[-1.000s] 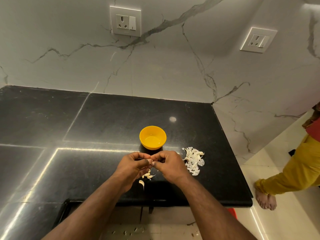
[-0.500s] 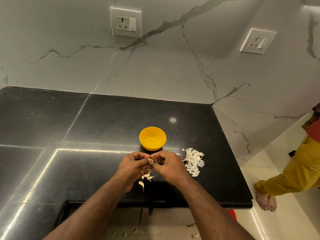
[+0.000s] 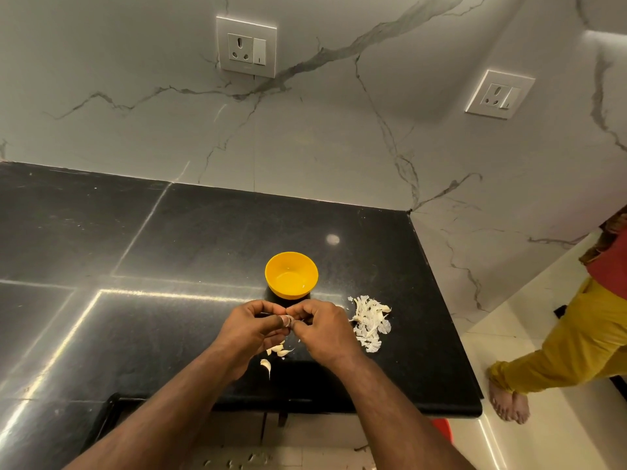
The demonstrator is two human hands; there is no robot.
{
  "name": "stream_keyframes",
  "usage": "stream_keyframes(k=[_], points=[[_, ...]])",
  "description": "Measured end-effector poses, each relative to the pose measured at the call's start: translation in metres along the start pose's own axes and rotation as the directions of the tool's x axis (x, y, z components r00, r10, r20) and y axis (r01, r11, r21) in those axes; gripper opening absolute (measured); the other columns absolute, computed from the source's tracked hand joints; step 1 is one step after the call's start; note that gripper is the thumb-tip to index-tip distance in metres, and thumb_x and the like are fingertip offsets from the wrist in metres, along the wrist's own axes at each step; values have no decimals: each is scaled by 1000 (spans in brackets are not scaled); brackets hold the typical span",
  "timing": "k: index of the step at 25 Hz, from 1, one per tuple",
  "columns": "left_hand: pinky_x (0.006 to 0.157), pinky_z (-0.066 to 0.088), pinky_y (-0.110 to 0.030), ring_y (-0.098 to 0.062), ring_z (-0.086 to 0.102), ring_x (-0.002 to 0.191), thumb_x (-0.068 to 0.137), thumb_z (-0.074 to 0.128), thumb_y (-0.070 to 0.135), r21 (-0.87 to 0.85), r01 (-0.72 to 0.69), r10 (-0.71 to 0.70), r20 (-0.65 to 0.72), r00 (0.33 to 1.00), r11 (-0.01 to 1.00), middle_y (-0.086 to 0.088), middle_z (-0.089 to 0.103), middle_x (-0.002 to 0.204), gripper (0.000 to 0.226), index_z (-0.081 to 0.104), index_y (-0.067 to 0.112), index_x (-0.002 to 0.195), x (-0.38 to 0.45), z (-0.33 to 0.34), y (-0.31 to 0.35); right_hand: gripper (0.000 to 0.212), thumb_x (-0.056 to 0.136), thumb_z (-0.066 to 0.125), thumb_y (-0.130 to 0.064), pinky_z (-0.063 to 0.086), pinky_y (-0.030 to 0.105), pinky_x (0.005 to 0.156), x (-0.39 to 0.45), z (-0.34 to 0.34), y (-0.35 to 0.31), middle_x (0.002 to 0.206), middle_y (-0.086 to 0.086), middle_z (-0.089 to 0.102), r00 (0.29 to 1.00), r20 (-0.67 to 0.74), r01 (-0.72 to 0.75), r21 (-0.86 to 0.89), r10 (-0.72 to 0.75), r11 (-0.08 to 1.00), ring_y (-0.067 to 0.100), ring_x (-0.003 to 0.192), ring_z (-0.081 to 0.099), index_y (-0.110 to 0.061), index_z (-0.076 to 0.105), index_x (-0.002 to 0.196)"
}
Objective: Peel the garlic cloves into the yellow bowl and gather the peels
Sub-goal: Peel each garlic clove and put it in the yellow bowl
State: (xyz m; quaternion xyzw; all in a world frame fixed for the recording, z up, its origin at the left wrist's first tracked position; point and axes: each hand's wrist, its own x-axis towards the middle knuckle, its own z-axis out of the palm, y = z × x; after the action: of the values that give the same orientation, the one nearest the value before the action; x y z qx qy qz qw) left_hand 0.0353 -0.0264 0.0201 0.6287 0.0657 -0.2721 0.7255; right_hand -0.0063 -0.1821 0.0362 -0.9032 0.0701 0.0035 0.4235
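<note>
Garlic clove (image 3: 287,321) sits in the centre of the frame, pinched between the curled fingers of the left hand (image 3: 252,329) and the right hand (image 3: 322,329), just below the yellow bowl (image 3: 291,275). It looks small, light and hard, with a dry, papery skin that probably tears easily, so I think the best hold is on the body with one hand while the other pulls the skin from the tip. More cloves (image 3: 276,351) lie under the hands, and the peels (image 3: 370,322) are heaped to the right of the hands on the counter (image 3: 169,239).
</note>
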Motion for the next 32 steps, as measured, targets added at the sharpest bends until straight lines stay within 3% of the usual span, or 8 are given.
stream_keyframes(k=[9, 12, 15, 18, 22, 25, 29, 32], points=[[77, 59, -31, -27, 75, 91, 92, 67, 0, -36, 30, -29, 28, 999, 999, -17, 75, 96, 18, 69, 4, 109, 0, -3, 0, 15, 91, 64, -19, 55, 27, 81, 5, -4, 13, 98, -9, 73, 987, -116, -118, -76, 108, 990, 5, 86, 65, -24, 75, 99], [73, 58, -30, -25, 75, 88, 90, 69, 1, -28, 45, -45, 22, 999, 999, -14, 76, 92, 17, 69, 2, 108, 3, -3, -3, 26, 86, 62, -10, 50, 21, 87, 7, -7, 20, 110, -7, 71, 984, -127, -144, -152, 125, 978, 8, 97, 64, -23, 76, 104], [72, 57, -30, -24, 75, 86, 87, 73, 1, -14, 44, -43, 22, 999, 999, -14, 76, 90, 19, 69, 1, 105, 6, -4, -5, 28, 90, 62, -12, 49, 23, 97, 6, -5, 15, 116, -7, 71, 994, -71, -84, -22, 82, 996, 7, 107, 64, -22, 75, 113], [70, 57, -30, -22, 73, 82, 85, 73, -4, 8, 18, -19, 27, 999, 1000, -14, 75, 89, 15, 68, 1, 98, 6, -1, -2, 20, 95, 65, -20, 58, 34, 88, 7, 1, 8, 96, -9, 74, 995, 33, -97, 101, 94, 990, 6, 88, 69, -23, 75, 112], [71, 58, -31, -19, 71, 80, 88, 72, 1, 76, -21, 20, 8, 1000, 997, -12, 75, 90, 14, 69, 3, 101, 3, 0, 0, 13, 86, 77, -17, 61, 39, 80, 11, 3, 8, 82, -5, 74, 989, -16, -140, 174, 145, 975, 8, 74, 71, -24, 75, 96], [70, 57, -29, -19, 71, 82, 92, 69, 8, 70, -12, 10, 37, 999, 997, -17, 75, 96, 13, 70, 3, 104, 3, -2, 0, 19, 78, 84, -15, 61, 37, 80, 10, 2, 8, 82, -4, 73, 995, -1, -98, 192, 100, 976, 10, 80, 71, -26, 71, 87], [69, 57, -29, -21, 73, 81, 90, 70, 4, 41, 8, -8, -2, 1000, 999, -19, 76, 95, 13, 70, 1, 103, 4, -5, 1, 23, 78, 83, -9, 61, 36, 84, 8, 5, 11, 89, -3, 74, 994, -19, -96, 267, 105, 959, 12, 87, 71, -21, 73, 96], [70, 57, -30, -21, 73, 79, 90, 69, 2, 35, -14, 15, -42, 999, 999, -15, 76, 89, 11, 70, 3, 101, 2, -4, 2, 19, 84, 80, -20, 59, 32, 86, 8, 3, 12, 92, -6, 74, 993, 11, -117, 235, 118, 965, 7, 88, 70, -21, 75, 102]])
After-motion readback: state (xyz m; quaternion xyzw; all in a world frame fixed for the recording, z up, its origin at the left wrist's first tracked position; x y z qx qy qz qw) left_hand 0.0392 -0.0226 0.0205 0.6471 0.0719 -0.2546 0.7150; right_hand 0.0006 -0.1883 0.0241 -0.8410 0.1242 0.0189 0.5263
